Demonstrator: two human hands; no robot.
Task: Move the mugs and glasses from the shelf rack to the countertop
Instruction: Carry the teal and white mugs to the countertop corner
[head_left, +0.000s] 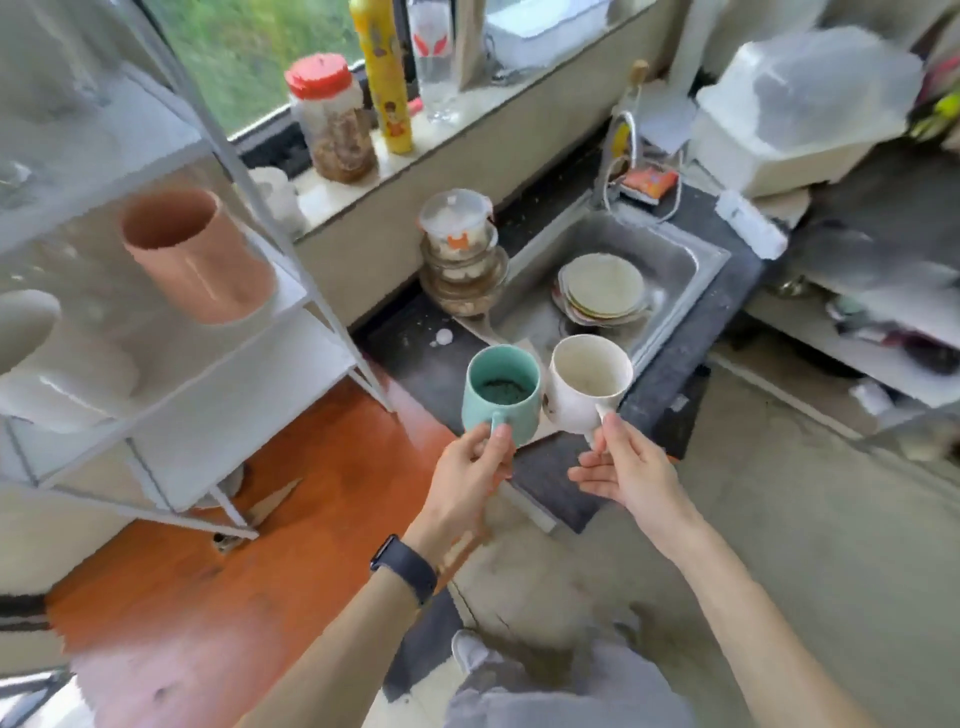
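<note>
I see the shelf rack (208, 364) at left, with a pink mug (202, 260) at its middle shelf's right edge. On the dark countertop (410, 338), my left hand (467, 478) curls round the teal mug (501, 389) handle. My right hand (628, 467) pinches the white mug (587, 384) handle, other fingers spread. Both mugs are held side by side over the countertop's front edge.

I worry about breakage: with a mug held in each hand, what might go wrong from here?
The teal mug and white mug are touching or nearly so, so they may chip. The right hand pinches only the white mug's handle; it could slip toward the sink.
</note>
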